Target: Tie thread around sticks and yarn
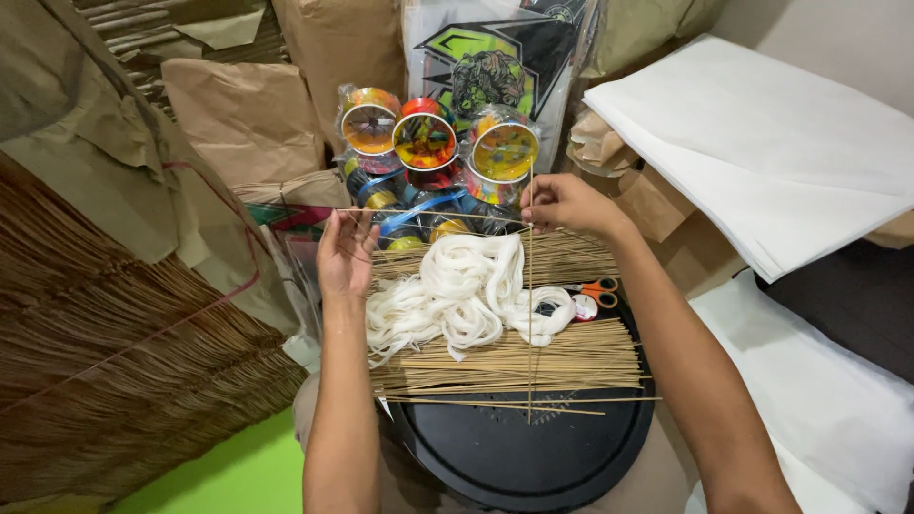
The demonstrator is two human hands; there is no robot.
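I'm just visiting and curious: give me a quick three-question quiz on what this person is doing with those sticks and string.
1. True or false: the right hand pinches the top of a thin upright stick.
2. What lies on the bundle of sticks between the two hands?
A. a white skein of string
B. a green cloth
C. a metal ruler
3. Fill in: the orange-handled ______ lie to the right of the string.

Key:
1. True. The left hand touches a second thin stick that runs crosswise.
2. A.
3. Scissors.
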